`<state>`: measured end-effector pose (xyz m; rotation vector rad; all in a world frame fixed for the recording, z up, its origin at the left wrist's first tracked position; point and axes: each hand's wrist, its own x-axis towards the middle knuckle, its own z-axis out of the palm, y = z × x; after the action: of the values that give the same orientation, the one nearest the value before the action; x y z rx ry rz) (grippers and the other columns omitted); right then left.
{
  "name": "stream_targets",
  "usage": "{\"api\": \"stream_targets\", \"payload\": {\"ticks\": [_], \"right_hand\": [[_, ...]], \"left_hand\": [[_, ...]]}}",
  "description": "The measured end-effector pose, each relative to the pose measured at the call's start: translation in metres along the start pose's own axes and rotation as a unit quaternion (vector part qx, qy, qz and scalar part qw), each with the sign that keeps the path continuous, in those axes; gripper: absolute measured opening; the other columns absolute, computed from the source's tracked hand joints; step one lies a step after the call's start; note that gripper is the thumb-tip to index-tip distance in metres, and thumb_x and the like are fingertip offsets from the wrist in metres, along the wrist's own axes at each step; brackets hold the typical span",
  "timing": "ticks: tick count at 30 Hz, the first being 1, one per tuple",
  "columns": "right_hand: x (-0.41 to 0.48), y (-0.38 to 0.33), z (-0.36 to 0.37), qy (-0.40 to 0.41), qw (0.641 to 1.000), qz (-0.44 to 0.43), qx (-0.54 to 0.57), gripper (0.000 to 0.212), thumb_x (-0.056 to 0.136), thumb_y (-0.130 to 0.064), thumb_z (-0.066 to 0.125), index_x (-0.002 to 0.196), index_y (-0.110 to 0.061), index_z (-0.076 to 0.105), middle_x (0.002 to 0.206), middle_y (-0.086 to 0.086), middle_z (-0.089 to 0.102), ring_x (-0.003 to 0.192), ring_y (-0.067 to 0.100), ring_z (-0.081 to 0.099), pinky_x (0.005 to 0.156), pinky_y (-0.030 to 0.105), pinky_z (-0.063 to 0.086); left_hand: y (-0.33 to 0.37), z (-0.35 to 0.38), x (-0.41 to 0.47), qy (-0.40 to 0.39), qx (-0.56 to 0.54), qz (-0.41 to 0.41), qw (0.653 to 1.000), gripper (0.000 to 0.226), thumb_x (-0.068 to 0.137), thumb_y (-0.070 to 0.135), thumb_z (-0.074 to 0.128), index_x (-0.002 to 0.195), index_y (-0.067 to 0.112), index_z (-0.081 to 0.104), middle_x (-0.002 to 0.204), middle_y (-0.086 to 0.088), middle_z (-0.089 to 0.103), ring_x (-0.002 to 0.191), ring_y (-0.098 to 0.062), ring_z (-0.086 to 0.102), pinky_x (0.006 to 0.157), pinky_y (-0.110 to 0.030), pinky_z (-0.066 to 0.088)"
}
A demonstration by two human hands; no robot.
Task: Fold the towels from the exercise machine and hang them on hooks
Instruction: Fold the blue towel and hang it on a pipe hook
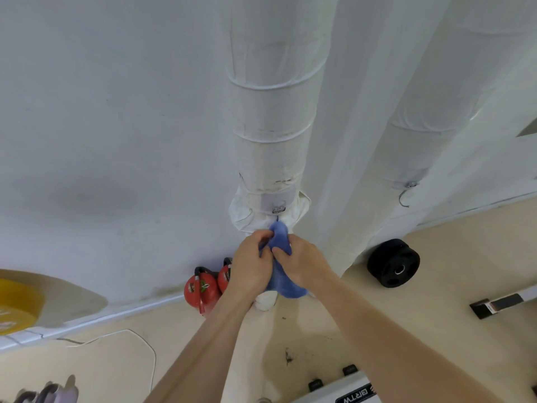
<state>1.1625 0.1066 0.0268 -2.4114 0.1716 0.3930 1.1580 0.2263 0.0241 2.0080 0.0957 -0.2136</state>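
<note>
Hands [252, 263] bunch fluffy blue towel [280, 237].

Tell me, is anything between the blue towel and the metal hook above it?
Nothing visible: the left hand and right hand grip the blue towel, whose top sits just below the hook on the white-wrapped pillar, with only bare wrapping between.

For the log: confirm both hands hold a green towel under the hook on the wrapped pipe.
Not green: the head view shows the towel is blue. The left hand and right hand hold it under the hook on the wrapped pipe.
</note>
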Motion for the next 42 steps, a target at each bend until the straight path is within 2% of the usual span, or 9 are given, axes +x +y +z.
{"api": "stream_targets", "payload": {"ticks": [6, 10, 13, 16, 24, 28, 33, 37, 42], "right_hand": [[-0.023, 0.000, -0.014, 0.018, 0.999, -0.013, 0.035, 0.041, 0.093, -0.025, 0.051, 0.133, -0.015, 0.042, 0.113, 0.010, 0.065, 0.103, 0.028, 0.061, 0.085, 0.034, 0.047], [-0.056, 0.002, -0.029, 0.126, 0.984, -0.061, 0.111, 0.031, 0.091, -0.011, 0.049, 0.122, -0.015, 0.054, 0.100, 0.008, 0.066, 0.093, 0.025, 0.061, 0.081, 0.039, 0.052], [-0.079, 0.015, -0.038, 0.143, 0.979, -0.078, 0.123, 0.023, 0.090, -0.011, 0.051, 0.109, -0.019, 0.062, 0.076, 0.002, 0.064, 0.069, 0.015, 0.057, 0.067, 0.028, 0.050], [-0.103, 0.032, -0.045, 0.118, 0.982, -0.082, 0.123, 0.019, 0.090, -0.013, 0.055, 0.100, -0.023, 0.066, 0.079, -0.004, 0.067, 0.070, 0.010, 0.061, 0.062, 0.012, 0.044], [-0.192, 0.101, -0.051, -0.028, 0.998, -0.053, 0.002, 0.018, 0.090, -0.017, 0.050, 0.095, -0.019, 0.067, 0.075, -0.016, 0.058, 0.083, 0.018, 0.061, 0.078, 0.031, 0.050], [-0.245, 0.155, -0.035, -0.085, 0.994, -0.034, -0.061, 0.021, 0.093, -0.024, 0.046, 0.107, -0.023, 0.062, 0.094, -0.006, 0.062, 0.090, 0.016, 0.059, 0.084, 0.030, 0.049], [-0.327, 0.233, -0.007, -0.092, 0.990, 0.036, -0.101, 0.024, 0.095, -0.022, 0.044, 0.110, -0.020, 0.063, 0.106, 0.000, 0.067, 0.092, 0.017, 0.061, 0.077, 0.026, 0.047], [-0.404, 0.281, 0.012, -0.047, 0.989, 0.138, -0.038, 0.026, 0.096, -0.018, 0.042, 0.111, -0.018, 0.063, 0.093, -0.002, 0.065, 0.073, 0.010, 0.058, 0.066, 0.022, 0.047], [-0.508, 0.322, 0.068, 0.019, 0.959, 0.280, 0.042, 0.025, 0.093, -0.012, 0.041, 0.097, -0.012, 0.065, 0.095, 0.004, 0.065, 0.080, 0.022, 0.057, 0.069, 0.028, 0.043]], "left_hand": [[0.001, -0.002, -0.022, 0.065, 0.027, 0.036, 0.997, 0.023, 0.093, 0.016, 0.051, 0.107, 0.026, 0.066, 0.094, 0.011, 0.067, 0.090, -0.010, 0.063, 0.077, -0.019, 0.046], [0.006, -0.001, -0.062, 0.097, -0.065, 0.046, 0.992, 0.033, 0.090, 0.008, 0.050, 0.093, 0.033, 0.071, 0.068, 0.011, 0.068, 0.057, -0.001, 0.057, 0.060, -0.021, 0.046], [0.004, 0.010, -0.100, 0.071, -0.081, 0.057, 0.993, 0.037, 0.090, 0.006, 0.051, 0.084, 0.038, 0.067, 0.054, 0.012, 0.060, 0.049, -0.001, 0.049, 0.054, -0.018, 0.040], [-0.005, 0.021, -0.136, 0.023, -0.070, 0.040, 0.996, 0.030, 0.088, 0.013, 0.051, 0.085, 0.037, 0.069, 0.055, 0.009, 0.058, 0.052, -0.008, 0.050, 0.055, -0.028, 0.044], [-0.019, 0.060, -0.236, -0.071, 0.175, 0.075, 0.979, 0.022, 0.091, 0.016, 0.054, 0.097, 0.031, 0.069, 0.081, 0.021, 0.062, 0.077, 0.000, 0.056, 0.070, -0.007, 0.038], [-0.023, 0.088, -0.282, -0.103, 0.272, 0.112, 0.950, 0.029, 0.097, 0.033, 0.044, 0.073, 0.020, 0.054, 0.065, 0.006, 0.057, 0.064, -0.011, 0.052, 0.062, -0.026, 0.041], [-0.030, 0.126, -0.334, -0.178, 0.282, 0.149, 0.931, 0.029, 0.095, 0.014, 0.043, 0.114, 0.023, 0.064, 0.107, 0.005, 0.066, 0.096, -0.014, 0.058, 0.085, -0.023, 0.042], [-0.036, 0.152, -0.371, -0.261, 0.298, 0.190, 0.898, 0.025, 0.097, 0.020, 0.044, 0.113, 0.025, 0.062, 0.103, 0.004, 0.066, 0.094, -0.016, 0.058, 0.084, -0.031, 0.045], [-0.066, 0.172, -0.421, -0.349, 0.311, 0.206, 0.859, 0.027, 0.096, 0.016, 0.042, 0.108, 0.031, 0.060, 0.099, 0.009, 0.066, 0.086, -0.013, 0.059, 0.075, -0.034, 0.049]]}}
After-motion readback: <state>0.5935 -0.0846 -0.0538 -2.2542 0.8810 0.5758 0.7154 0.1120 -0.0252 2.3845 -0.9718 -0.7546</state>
